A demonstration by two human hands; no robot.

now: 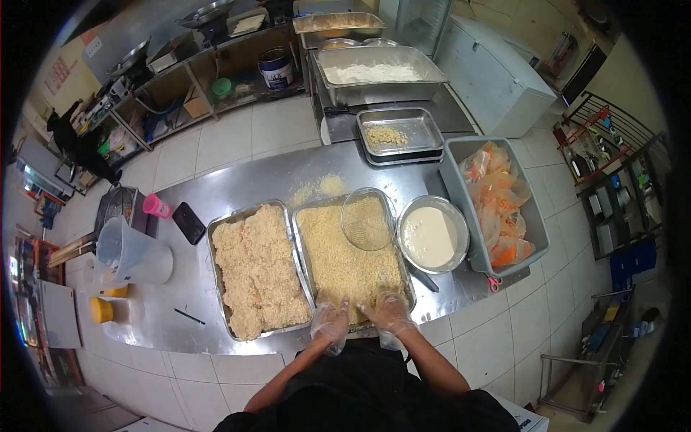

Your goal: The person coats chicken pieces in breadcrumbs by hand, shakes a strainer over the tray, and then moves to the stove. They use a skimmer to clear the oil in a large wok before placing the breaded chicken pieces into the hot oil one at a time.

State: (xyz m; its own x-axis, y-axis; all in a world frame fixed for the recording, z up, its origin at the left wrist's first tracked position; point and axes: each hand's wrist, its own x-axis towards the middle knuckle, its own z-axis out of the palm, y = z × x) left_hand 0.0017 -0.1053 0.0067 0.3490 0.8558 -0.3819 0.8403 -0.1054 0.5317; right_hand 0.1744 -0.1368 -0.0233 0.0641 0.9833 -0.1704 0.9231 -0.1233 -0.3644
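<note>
Both my hands wear clear plastic gloves and rest at the near end of a metal tray (412,294) of pale breadcrumbs (345,263). My left hand (331,320) lies at the near left corner, fingers stretched out and partly sunk in the crumbs. Beside it, my right hand (389,312) is open on the near right part, its thumb side toward the left hand. A round wire strainer (368,219) lies on the crumbs at the far end. Left of this tray, a second tray (213,248) is piled with crumb-coated pieces (260,270).
A bowl of pale batter (430,236) and a grey bin of plastic bags (536,237) stand on the right. To the left are a phone (188,223), a pink cup (156,206) and a plastic pitcher (137,252). Behind sits a small metal tray (402,132).
</note>
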